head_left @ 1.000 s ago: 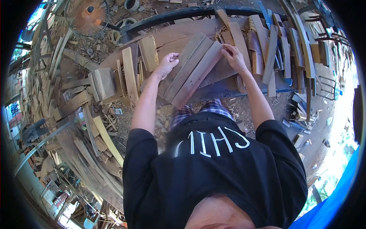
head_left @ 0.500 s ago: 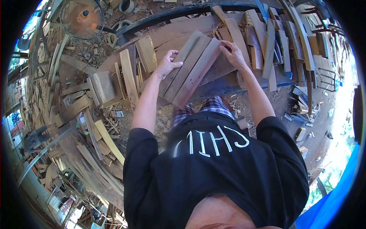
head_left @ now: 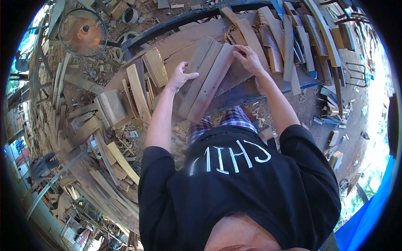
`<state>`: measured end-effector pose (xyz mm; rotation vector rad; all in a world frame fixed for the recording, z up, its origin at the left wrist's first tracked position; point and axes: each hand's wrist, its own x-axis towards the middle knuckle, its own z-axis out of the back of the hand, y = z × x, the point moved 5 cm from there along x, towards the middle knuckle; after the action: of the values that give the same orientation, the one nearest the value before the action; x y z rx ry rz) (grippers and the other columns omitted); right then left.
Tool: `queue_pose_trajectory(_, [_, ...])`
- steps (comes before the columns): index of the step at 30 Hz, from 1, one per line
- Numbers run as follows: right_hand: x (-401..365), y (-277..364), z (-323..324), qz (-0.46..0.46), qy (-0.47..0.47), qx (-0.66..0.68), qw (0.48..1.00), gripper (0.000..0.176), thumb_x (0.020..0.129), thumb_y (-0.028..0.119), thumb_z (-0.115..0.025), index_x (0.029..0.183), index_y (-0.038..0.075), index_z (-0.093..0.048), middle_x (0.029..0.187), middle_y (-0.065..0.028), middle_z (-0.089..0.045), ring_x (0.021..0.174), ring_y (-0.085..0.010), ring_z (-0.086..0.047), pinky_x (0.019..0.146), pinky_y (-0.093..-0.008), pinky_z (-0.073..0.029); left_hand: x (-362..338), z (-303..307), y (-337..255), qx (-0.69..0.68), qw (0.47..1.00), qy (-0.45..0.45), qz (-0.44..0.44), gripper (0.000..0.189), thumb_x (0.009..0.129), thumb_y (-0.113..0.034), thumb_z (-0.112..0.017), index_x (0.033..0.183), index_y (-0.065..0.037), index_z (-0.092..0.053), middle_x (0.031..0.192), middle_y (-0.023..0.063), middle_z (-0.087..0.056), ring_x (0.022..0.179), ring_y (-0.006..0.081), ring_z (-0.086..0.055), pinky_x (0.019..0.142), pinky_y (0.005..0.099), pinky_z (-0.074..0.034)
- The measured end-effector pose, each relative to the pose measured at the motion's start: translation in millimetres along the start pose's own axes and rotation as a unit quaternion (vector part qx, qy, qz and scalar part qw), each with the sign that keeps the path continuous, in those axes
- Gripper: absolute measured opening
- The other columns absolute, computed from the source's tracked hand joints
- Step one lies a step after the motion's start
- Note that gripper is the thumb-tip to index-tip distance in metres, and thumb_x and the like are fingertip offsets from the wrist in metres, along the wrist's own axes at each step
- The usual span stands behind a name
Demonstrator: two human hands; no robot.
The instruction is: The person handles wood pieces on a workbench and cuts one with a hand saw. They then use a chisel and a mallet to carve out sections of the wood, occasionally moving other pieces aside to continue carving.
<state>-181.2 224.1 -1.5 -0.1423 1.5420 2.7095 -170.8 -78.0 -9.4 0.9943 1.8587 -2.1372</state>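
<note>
Several narrow wooden boards (head_left: 204, 82) lie side by side, slanted, in front of me above the workbench (head_left: 180, 48). The rightmost board has a reddish edge and small dark holes. My left hand (head_left: 180, 78) grips the left edge of the set, its thumb over the top face and its fingers partly hidden. At the upper right end, my right hand (head_left: 251, 62) is closed on the edge of the reddish board with bent fingers.
Loose wooden slats (head_left: 288, 48) are piled on the bench's right side. To the left stand a short plank (head_left: 138, 93) and a thick wood block (head_left: 155, 67). An orange round object within a wire ring (head_left: 86, 33) is at upper left. Offcuts (head_left: 333, 138) litter the ground.
Both hands still hold the boards at nearly the same slant. The left board sits closer against the middle one, narrowing the dark gap. The whole view has shifted slightly.
</note>
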Motion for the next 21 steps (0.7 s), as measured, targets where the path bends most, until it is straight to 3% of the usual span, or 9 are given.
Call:
queue_pose_trajectory(6, [-0.2,-0.4,0.2,-0.004,0.003,-0.004,1.000,0.034,0.094,0.030,-0.066,0.124,0.014,-0.065,0.102,-0.0128,-0.062,0.098,-0.0272,-0.062,0.089,-0.0366,-0.048,-4.5,0.9,-5.4,-0.016,1.000,0.020,0.015,0.066,0.075,-0.017,-0.084,0.130,-0.001,-0.051,0.119,0.0108,-0.061,0.110,0.0179,-0.058,0.099,0.0323,-0.044])
queue_pose_trajectory(11, [0.2,-0.6,-0.1,-0.006,0.001,-0.002,1.000,0.033,0.094,0.029,-0.065,0.124,0.014,-0.066,0.102,-0.0133,-0.062,0.098,-0.0276,-0.062,0.088,-0.0371,-0.048,-8.5,-2.7,-17.0,-0.002,0.999,0.033,-0.024,0.061,0.075,-0.015,-0.083,0.126,-0.002,-0.053,0.120,0.0110,-0.061,0.112,0.0185,-0.057,0.101,0.0331,-0.042])
queue_pose_trajectory(18, [3.3,-9.4,-3.0,0.014,0.007,0.030,0.999,0.032,0.095,0.025,-0.062,0.124,0.013,-0.065,0.104,-0.0142,-0.062,0.101,-0.0287,-0.062,0.090,-0.0371,-0.047,-11.7,-48.2,-9.4,-0.024,0.999,0.048,0.002,0.063,0.075,-0.016,-0.083,0.127,-0.001,-0.051,0.121,0.0127,-0.060,0.112,0.0203,-0.057,0.101,0.0332,-0.041])
queue_pose_trajectory(20, [2.2,-12.9,-0.4,0.020,0.011,0.029,0.999,0.032,0.096,0.026,-0.060,0.125,0.012,-0.064,0.105,-0.0145,-0.063,0.103,-0.0291,-0.061,0.091,-0.0369,-0.047,-8.1,-51.8,-7.8,0.053,0.994,-0.042,-0.080,0.057,0.073,-0.013,-0.082,0.120,0.000,-0.052,0.116,0.0134,-0.062,0.105,0.0208,-0.059,0.094,0.0350,-0.046])
queue_pose_trajectory(21, [1.9,-11.9,2.0,0.028,0.011,0.042,0.999,0.034,0.097,0.029,-0.058,0.124,0.011,-0.064,0.106,-0.0147,-0.063,0.104,-0.0293,-0.061,0.091,-0.0366,-0.046,-10.3,-52.2,-12.9,0.180,0.975,-0.079,-0.100,0.057,0.073,-0.013,-0.082,0.120,-0.001,-0.052,0.114,0.0140,-0.063,0.103,0.0207,-0.060,0.093,0.0345,-0.047])
